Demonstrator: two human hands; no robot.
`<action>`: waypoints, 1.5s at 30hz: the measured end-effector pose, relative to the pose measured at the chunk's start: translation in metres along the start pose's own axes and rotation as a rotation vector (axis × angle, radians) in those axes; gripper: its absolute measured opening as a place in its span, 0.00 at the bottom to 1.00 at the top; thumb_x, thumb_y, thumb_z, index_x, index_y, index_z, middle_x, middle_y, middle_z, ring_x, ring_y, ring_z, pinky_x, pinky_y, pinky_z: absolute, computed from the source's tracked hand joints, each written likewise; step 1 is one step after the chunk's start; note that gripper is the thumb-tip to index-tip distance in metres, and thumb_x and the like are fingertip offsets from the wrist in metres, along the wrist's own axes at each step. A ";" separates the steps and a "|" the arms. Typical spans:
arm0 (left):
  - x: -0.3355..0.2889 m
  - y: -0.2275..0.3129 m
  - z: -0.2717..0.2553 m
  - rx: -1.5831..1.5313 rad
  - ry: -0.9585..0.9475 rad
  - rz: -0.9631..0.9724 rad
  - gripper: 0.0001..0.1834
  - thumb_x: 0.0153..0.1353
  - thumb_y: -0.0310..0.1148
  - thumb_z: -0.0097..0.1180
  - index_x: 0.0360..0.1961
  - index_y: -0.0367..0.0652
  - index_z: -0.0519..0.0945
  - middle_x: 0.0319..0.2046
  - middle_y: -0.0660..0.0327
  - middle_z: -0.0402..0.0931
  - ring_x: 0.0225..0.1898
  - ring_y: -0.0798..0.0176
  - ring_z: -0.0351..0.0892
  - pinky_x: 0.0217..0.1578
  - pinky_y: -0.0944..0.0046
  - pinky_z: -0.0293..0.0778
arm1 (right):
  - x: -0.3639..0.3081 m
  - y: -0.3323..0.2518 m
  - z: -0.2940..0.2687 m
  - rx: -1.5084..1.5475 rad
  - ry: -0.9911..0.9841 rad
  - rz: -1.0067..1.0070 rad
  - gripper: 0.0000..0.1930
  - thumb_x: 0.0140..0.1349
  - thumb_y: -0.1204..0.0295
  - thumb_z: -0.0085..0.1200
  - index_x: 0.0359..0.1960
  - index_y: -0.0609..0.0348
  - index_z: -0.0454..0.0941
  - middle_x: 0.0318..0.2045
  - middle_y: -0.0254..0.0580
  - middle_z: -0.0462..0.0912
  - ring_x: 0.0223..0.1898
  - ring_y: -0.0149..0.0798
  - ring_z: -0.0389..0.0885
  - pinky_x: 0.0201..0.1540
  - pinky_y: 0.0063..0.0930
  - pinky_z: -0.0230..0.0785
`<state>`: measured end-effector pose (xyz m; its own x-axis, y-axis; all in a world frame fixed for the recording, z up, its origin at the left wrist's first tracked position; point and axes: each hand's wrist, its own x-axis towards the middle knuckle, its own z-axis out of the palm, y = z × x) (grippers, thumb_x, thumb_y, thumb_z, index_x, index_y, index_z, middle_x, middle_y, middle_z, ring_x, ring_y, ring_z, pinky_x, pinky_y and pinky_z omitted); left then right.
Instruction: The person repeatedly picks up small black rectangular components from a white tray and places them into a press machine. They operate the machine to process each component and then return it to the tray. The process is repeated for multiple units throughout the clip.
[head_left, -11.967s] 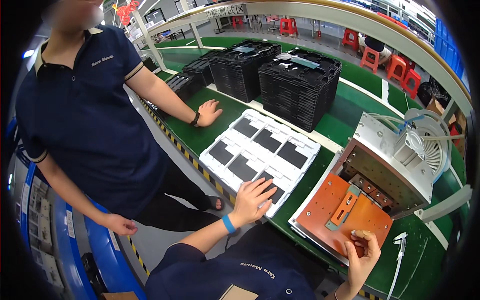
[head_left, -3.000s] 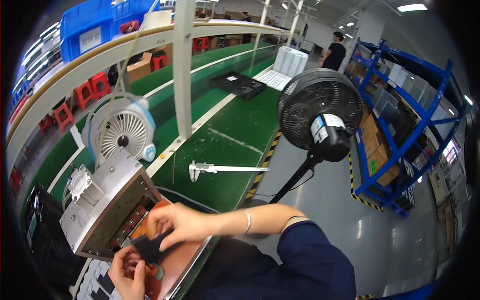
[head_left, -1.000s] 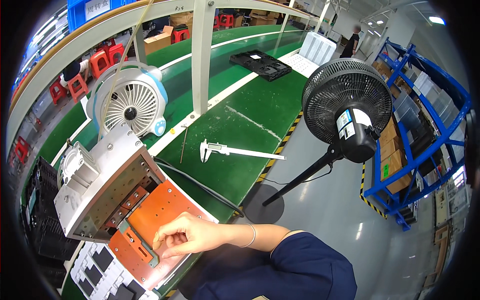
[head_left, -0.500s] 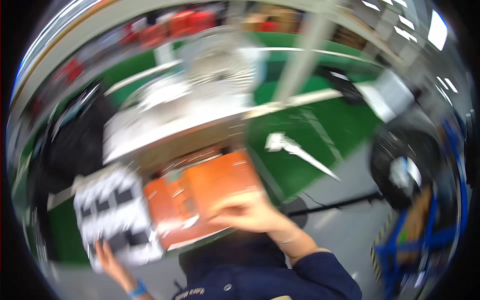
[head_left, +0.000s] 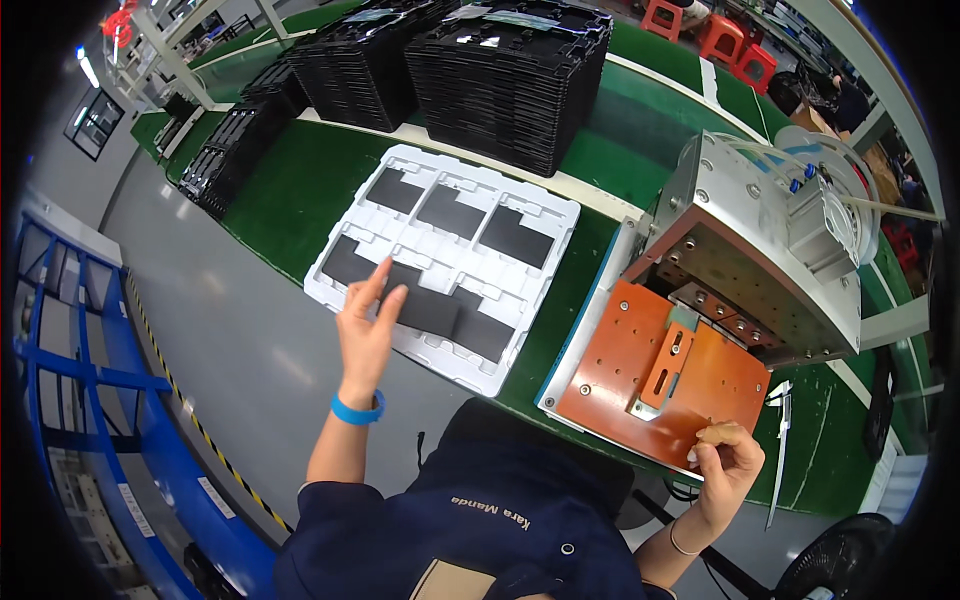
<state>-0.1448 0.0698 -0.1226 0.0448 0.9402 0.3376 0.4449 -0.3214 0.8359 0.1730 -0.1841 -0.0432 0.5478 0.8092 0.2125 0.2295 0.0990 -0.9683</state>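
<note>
A white moulded tray [head_left: 440, 262] holds several flat black notched pieces [head_left: 452, 213] in two rows. Over its near row, my left hand [head_left: 368, 325] has its index finger and thumb stretched apart at the edge of one black piece [head_left: 425, 303], which lies askew and overlaps its neighbour. Whether the fingertips press on it is unclear. To the right, an orange plate [head_left: 612, 360] with a slotted orange block [head_left: 667, 368] sits in front of a metal press [head_left: 770, 220]. My right hand [head_left: 728, 460] is pinched at the plate's near right corner; a small whitish spot shows at the fingertips.
Tall stacks of black trays [head_left: 505, 90] stand behind the white tray on the green bench [head_left: 270, 195]. A caliper [head_left: 783, 440] lies right of the orange plate. A black fan [head_left: 840, 560] stands at the lower right, a blue rack [head_left: 90, 400] at the left.
The view has swung left and sharpened, bringing the black stacks in. My left hand has gone from the tray's near edge to over the black pieces. My right hand stays by the orange plate.
</note>
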 end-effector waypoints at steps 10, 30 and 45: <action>0.024 -0.039 -0.009 0.357 -0.028 0.098 0.19 0.58 0.33 0.65 0.52 0.43 0.83 0.39 0.60 0.74 0.45 0.57 0.69 0.47 0.61 0.68 | 0.003 -0.002 0.001 -0.005 -0.004 0.026 0.05 0.54 0.81 0.63 0.29 0.70 0.80 0.22 0.42 0.80 0.19 0.27 0.75 0.21 0.15 0.64; 0.189 -0.205 -0.081 0.390 -0.402 -0.051 0.24 0.65 0.45 0.56 0.45 0.30 0.81 0.38 0.50 0.84 0.41 0.57 0.81 0.45 0.59 0.75 | 0.012 -0.004 -0.001 -0.044 -0.120 -0.078 0.08 0.59 0.75 0.63 0.39 0.64 0.83 0.31 0.38 0.86 0.32 0.29 0.83 0.37 0.23 0.76; 0.164 -0.069 -0.058 0.635 -0.324 -0.018 0.16 0.55 0.39 0.66 0.39 0.39 0.83 0.29 0.55 0.79 0.38 0.53 0.79 0.39 0.56 0.75 | -0.005 -0.005 0.009 0.015 0.029 0.011 0.05 0.50 0.86 0.62 0.30 0.70 0.82 0.23 0.39 0.81 0.22 0.26 0.76 0.25 0.15 0.65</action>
<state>-0.2204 0.2397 -0.1001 0.2524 0.9626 0.0981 0.8785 -0.2705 0.3937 0.1620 -0.1834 -0.0402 0.5733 0.7933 0.2049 0.2108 0.0988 -0.9725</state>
